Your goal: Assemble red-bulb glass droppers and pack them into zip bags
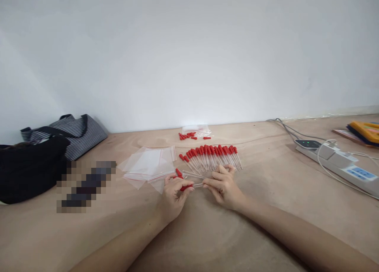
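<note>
My left hand (175,193) pinches a red rubber bulb (186,188) between thumb and forefinger. Facing it, my right hand (221,187) is closed on a thin clear glass tube (198,185), whose end meets or nearly meets the bulb. Another red bulb (178,172) lies just beyond my left fingers, near loose clear tubes (189,173). Behind my hands, a fanned row of droppers with red bulbs (210,150) lies on the table. Farther back are loose red bulbs (185,136) and a pile of clear tubes (204,133).
Clear zip bags (148,163) lie left of the droppers. A striped bag (85,136), a black bag (32,169) and a blurred-out dark object (89,185) are at the left. At the right are a power strip (349,169) with cables and a yellow object (365,132).
</note>
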The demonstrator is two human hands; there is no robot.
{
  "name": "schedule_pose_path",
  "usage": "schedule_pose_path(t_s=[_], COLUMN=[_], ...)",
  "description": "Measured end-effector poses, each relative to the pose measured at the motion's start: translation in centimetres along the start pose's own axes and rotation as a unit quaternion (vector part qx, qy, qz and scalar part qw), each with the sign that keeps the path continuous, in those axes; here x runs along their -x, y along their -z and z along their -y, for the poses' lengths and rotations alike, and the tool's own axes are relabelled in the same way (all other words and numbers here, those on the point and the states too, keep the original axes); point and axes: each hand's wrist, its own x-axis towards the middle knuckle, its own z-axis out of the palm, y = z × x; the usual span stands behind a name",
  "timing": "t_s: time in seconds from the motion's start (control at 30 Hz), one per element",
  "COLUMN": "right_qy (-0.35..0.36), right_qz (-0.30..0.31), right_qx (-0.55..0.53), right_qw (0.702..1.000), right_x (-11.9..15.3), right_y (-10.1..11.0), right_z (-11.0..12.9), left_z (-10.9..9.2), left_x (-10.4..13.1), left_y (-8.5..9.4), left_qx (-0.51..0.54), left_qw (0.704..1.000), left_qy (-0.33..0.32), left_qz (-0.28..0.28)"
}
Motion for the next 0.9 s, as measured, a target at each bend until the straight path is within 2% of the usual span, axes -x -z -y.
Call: schedule_pose_path(t_s=[0.17, 0.43, 0.67, 0.77, 0.9], right_qy=[-0.005, -0.095, -0.182, -0.181, -0.156], right_qz=[0.006, 0.118, 0.188, 0.196, 0.177], right_qx=[-0.002, -0.049, -0.115, -0.103, -0.09], right_qw=[1.0, 0.987, 0.958, 0.958, 0.968], right_x=[-0.1, -0.9, -1.2, -1.2, -1.1], right_y=[0.0, 1.0, 0.5, 0.5, 0.8], right_z=[0.2, 1.5, 1.6, 1.3, 0.6], left_z=[0.1, -0.1, -0.1, 0.3, 0.7], left_x=[-0.1, 0.2, -0.2, -0.5, -0.6], left_y=[-0.1, -0.3, -0.6, -0.3, 0.6], left_qx=[0.001, 0.001, 0.012, -0.009, -0.053], left_qw=[1.0, 0.999, 0.998, 0.999, 0.998], left_qy=[-0.01, -0.039, -0.054, -0.044, -0.029], left_qz=[-0.002, 0.011, -0.001, 0.017, 0.029])
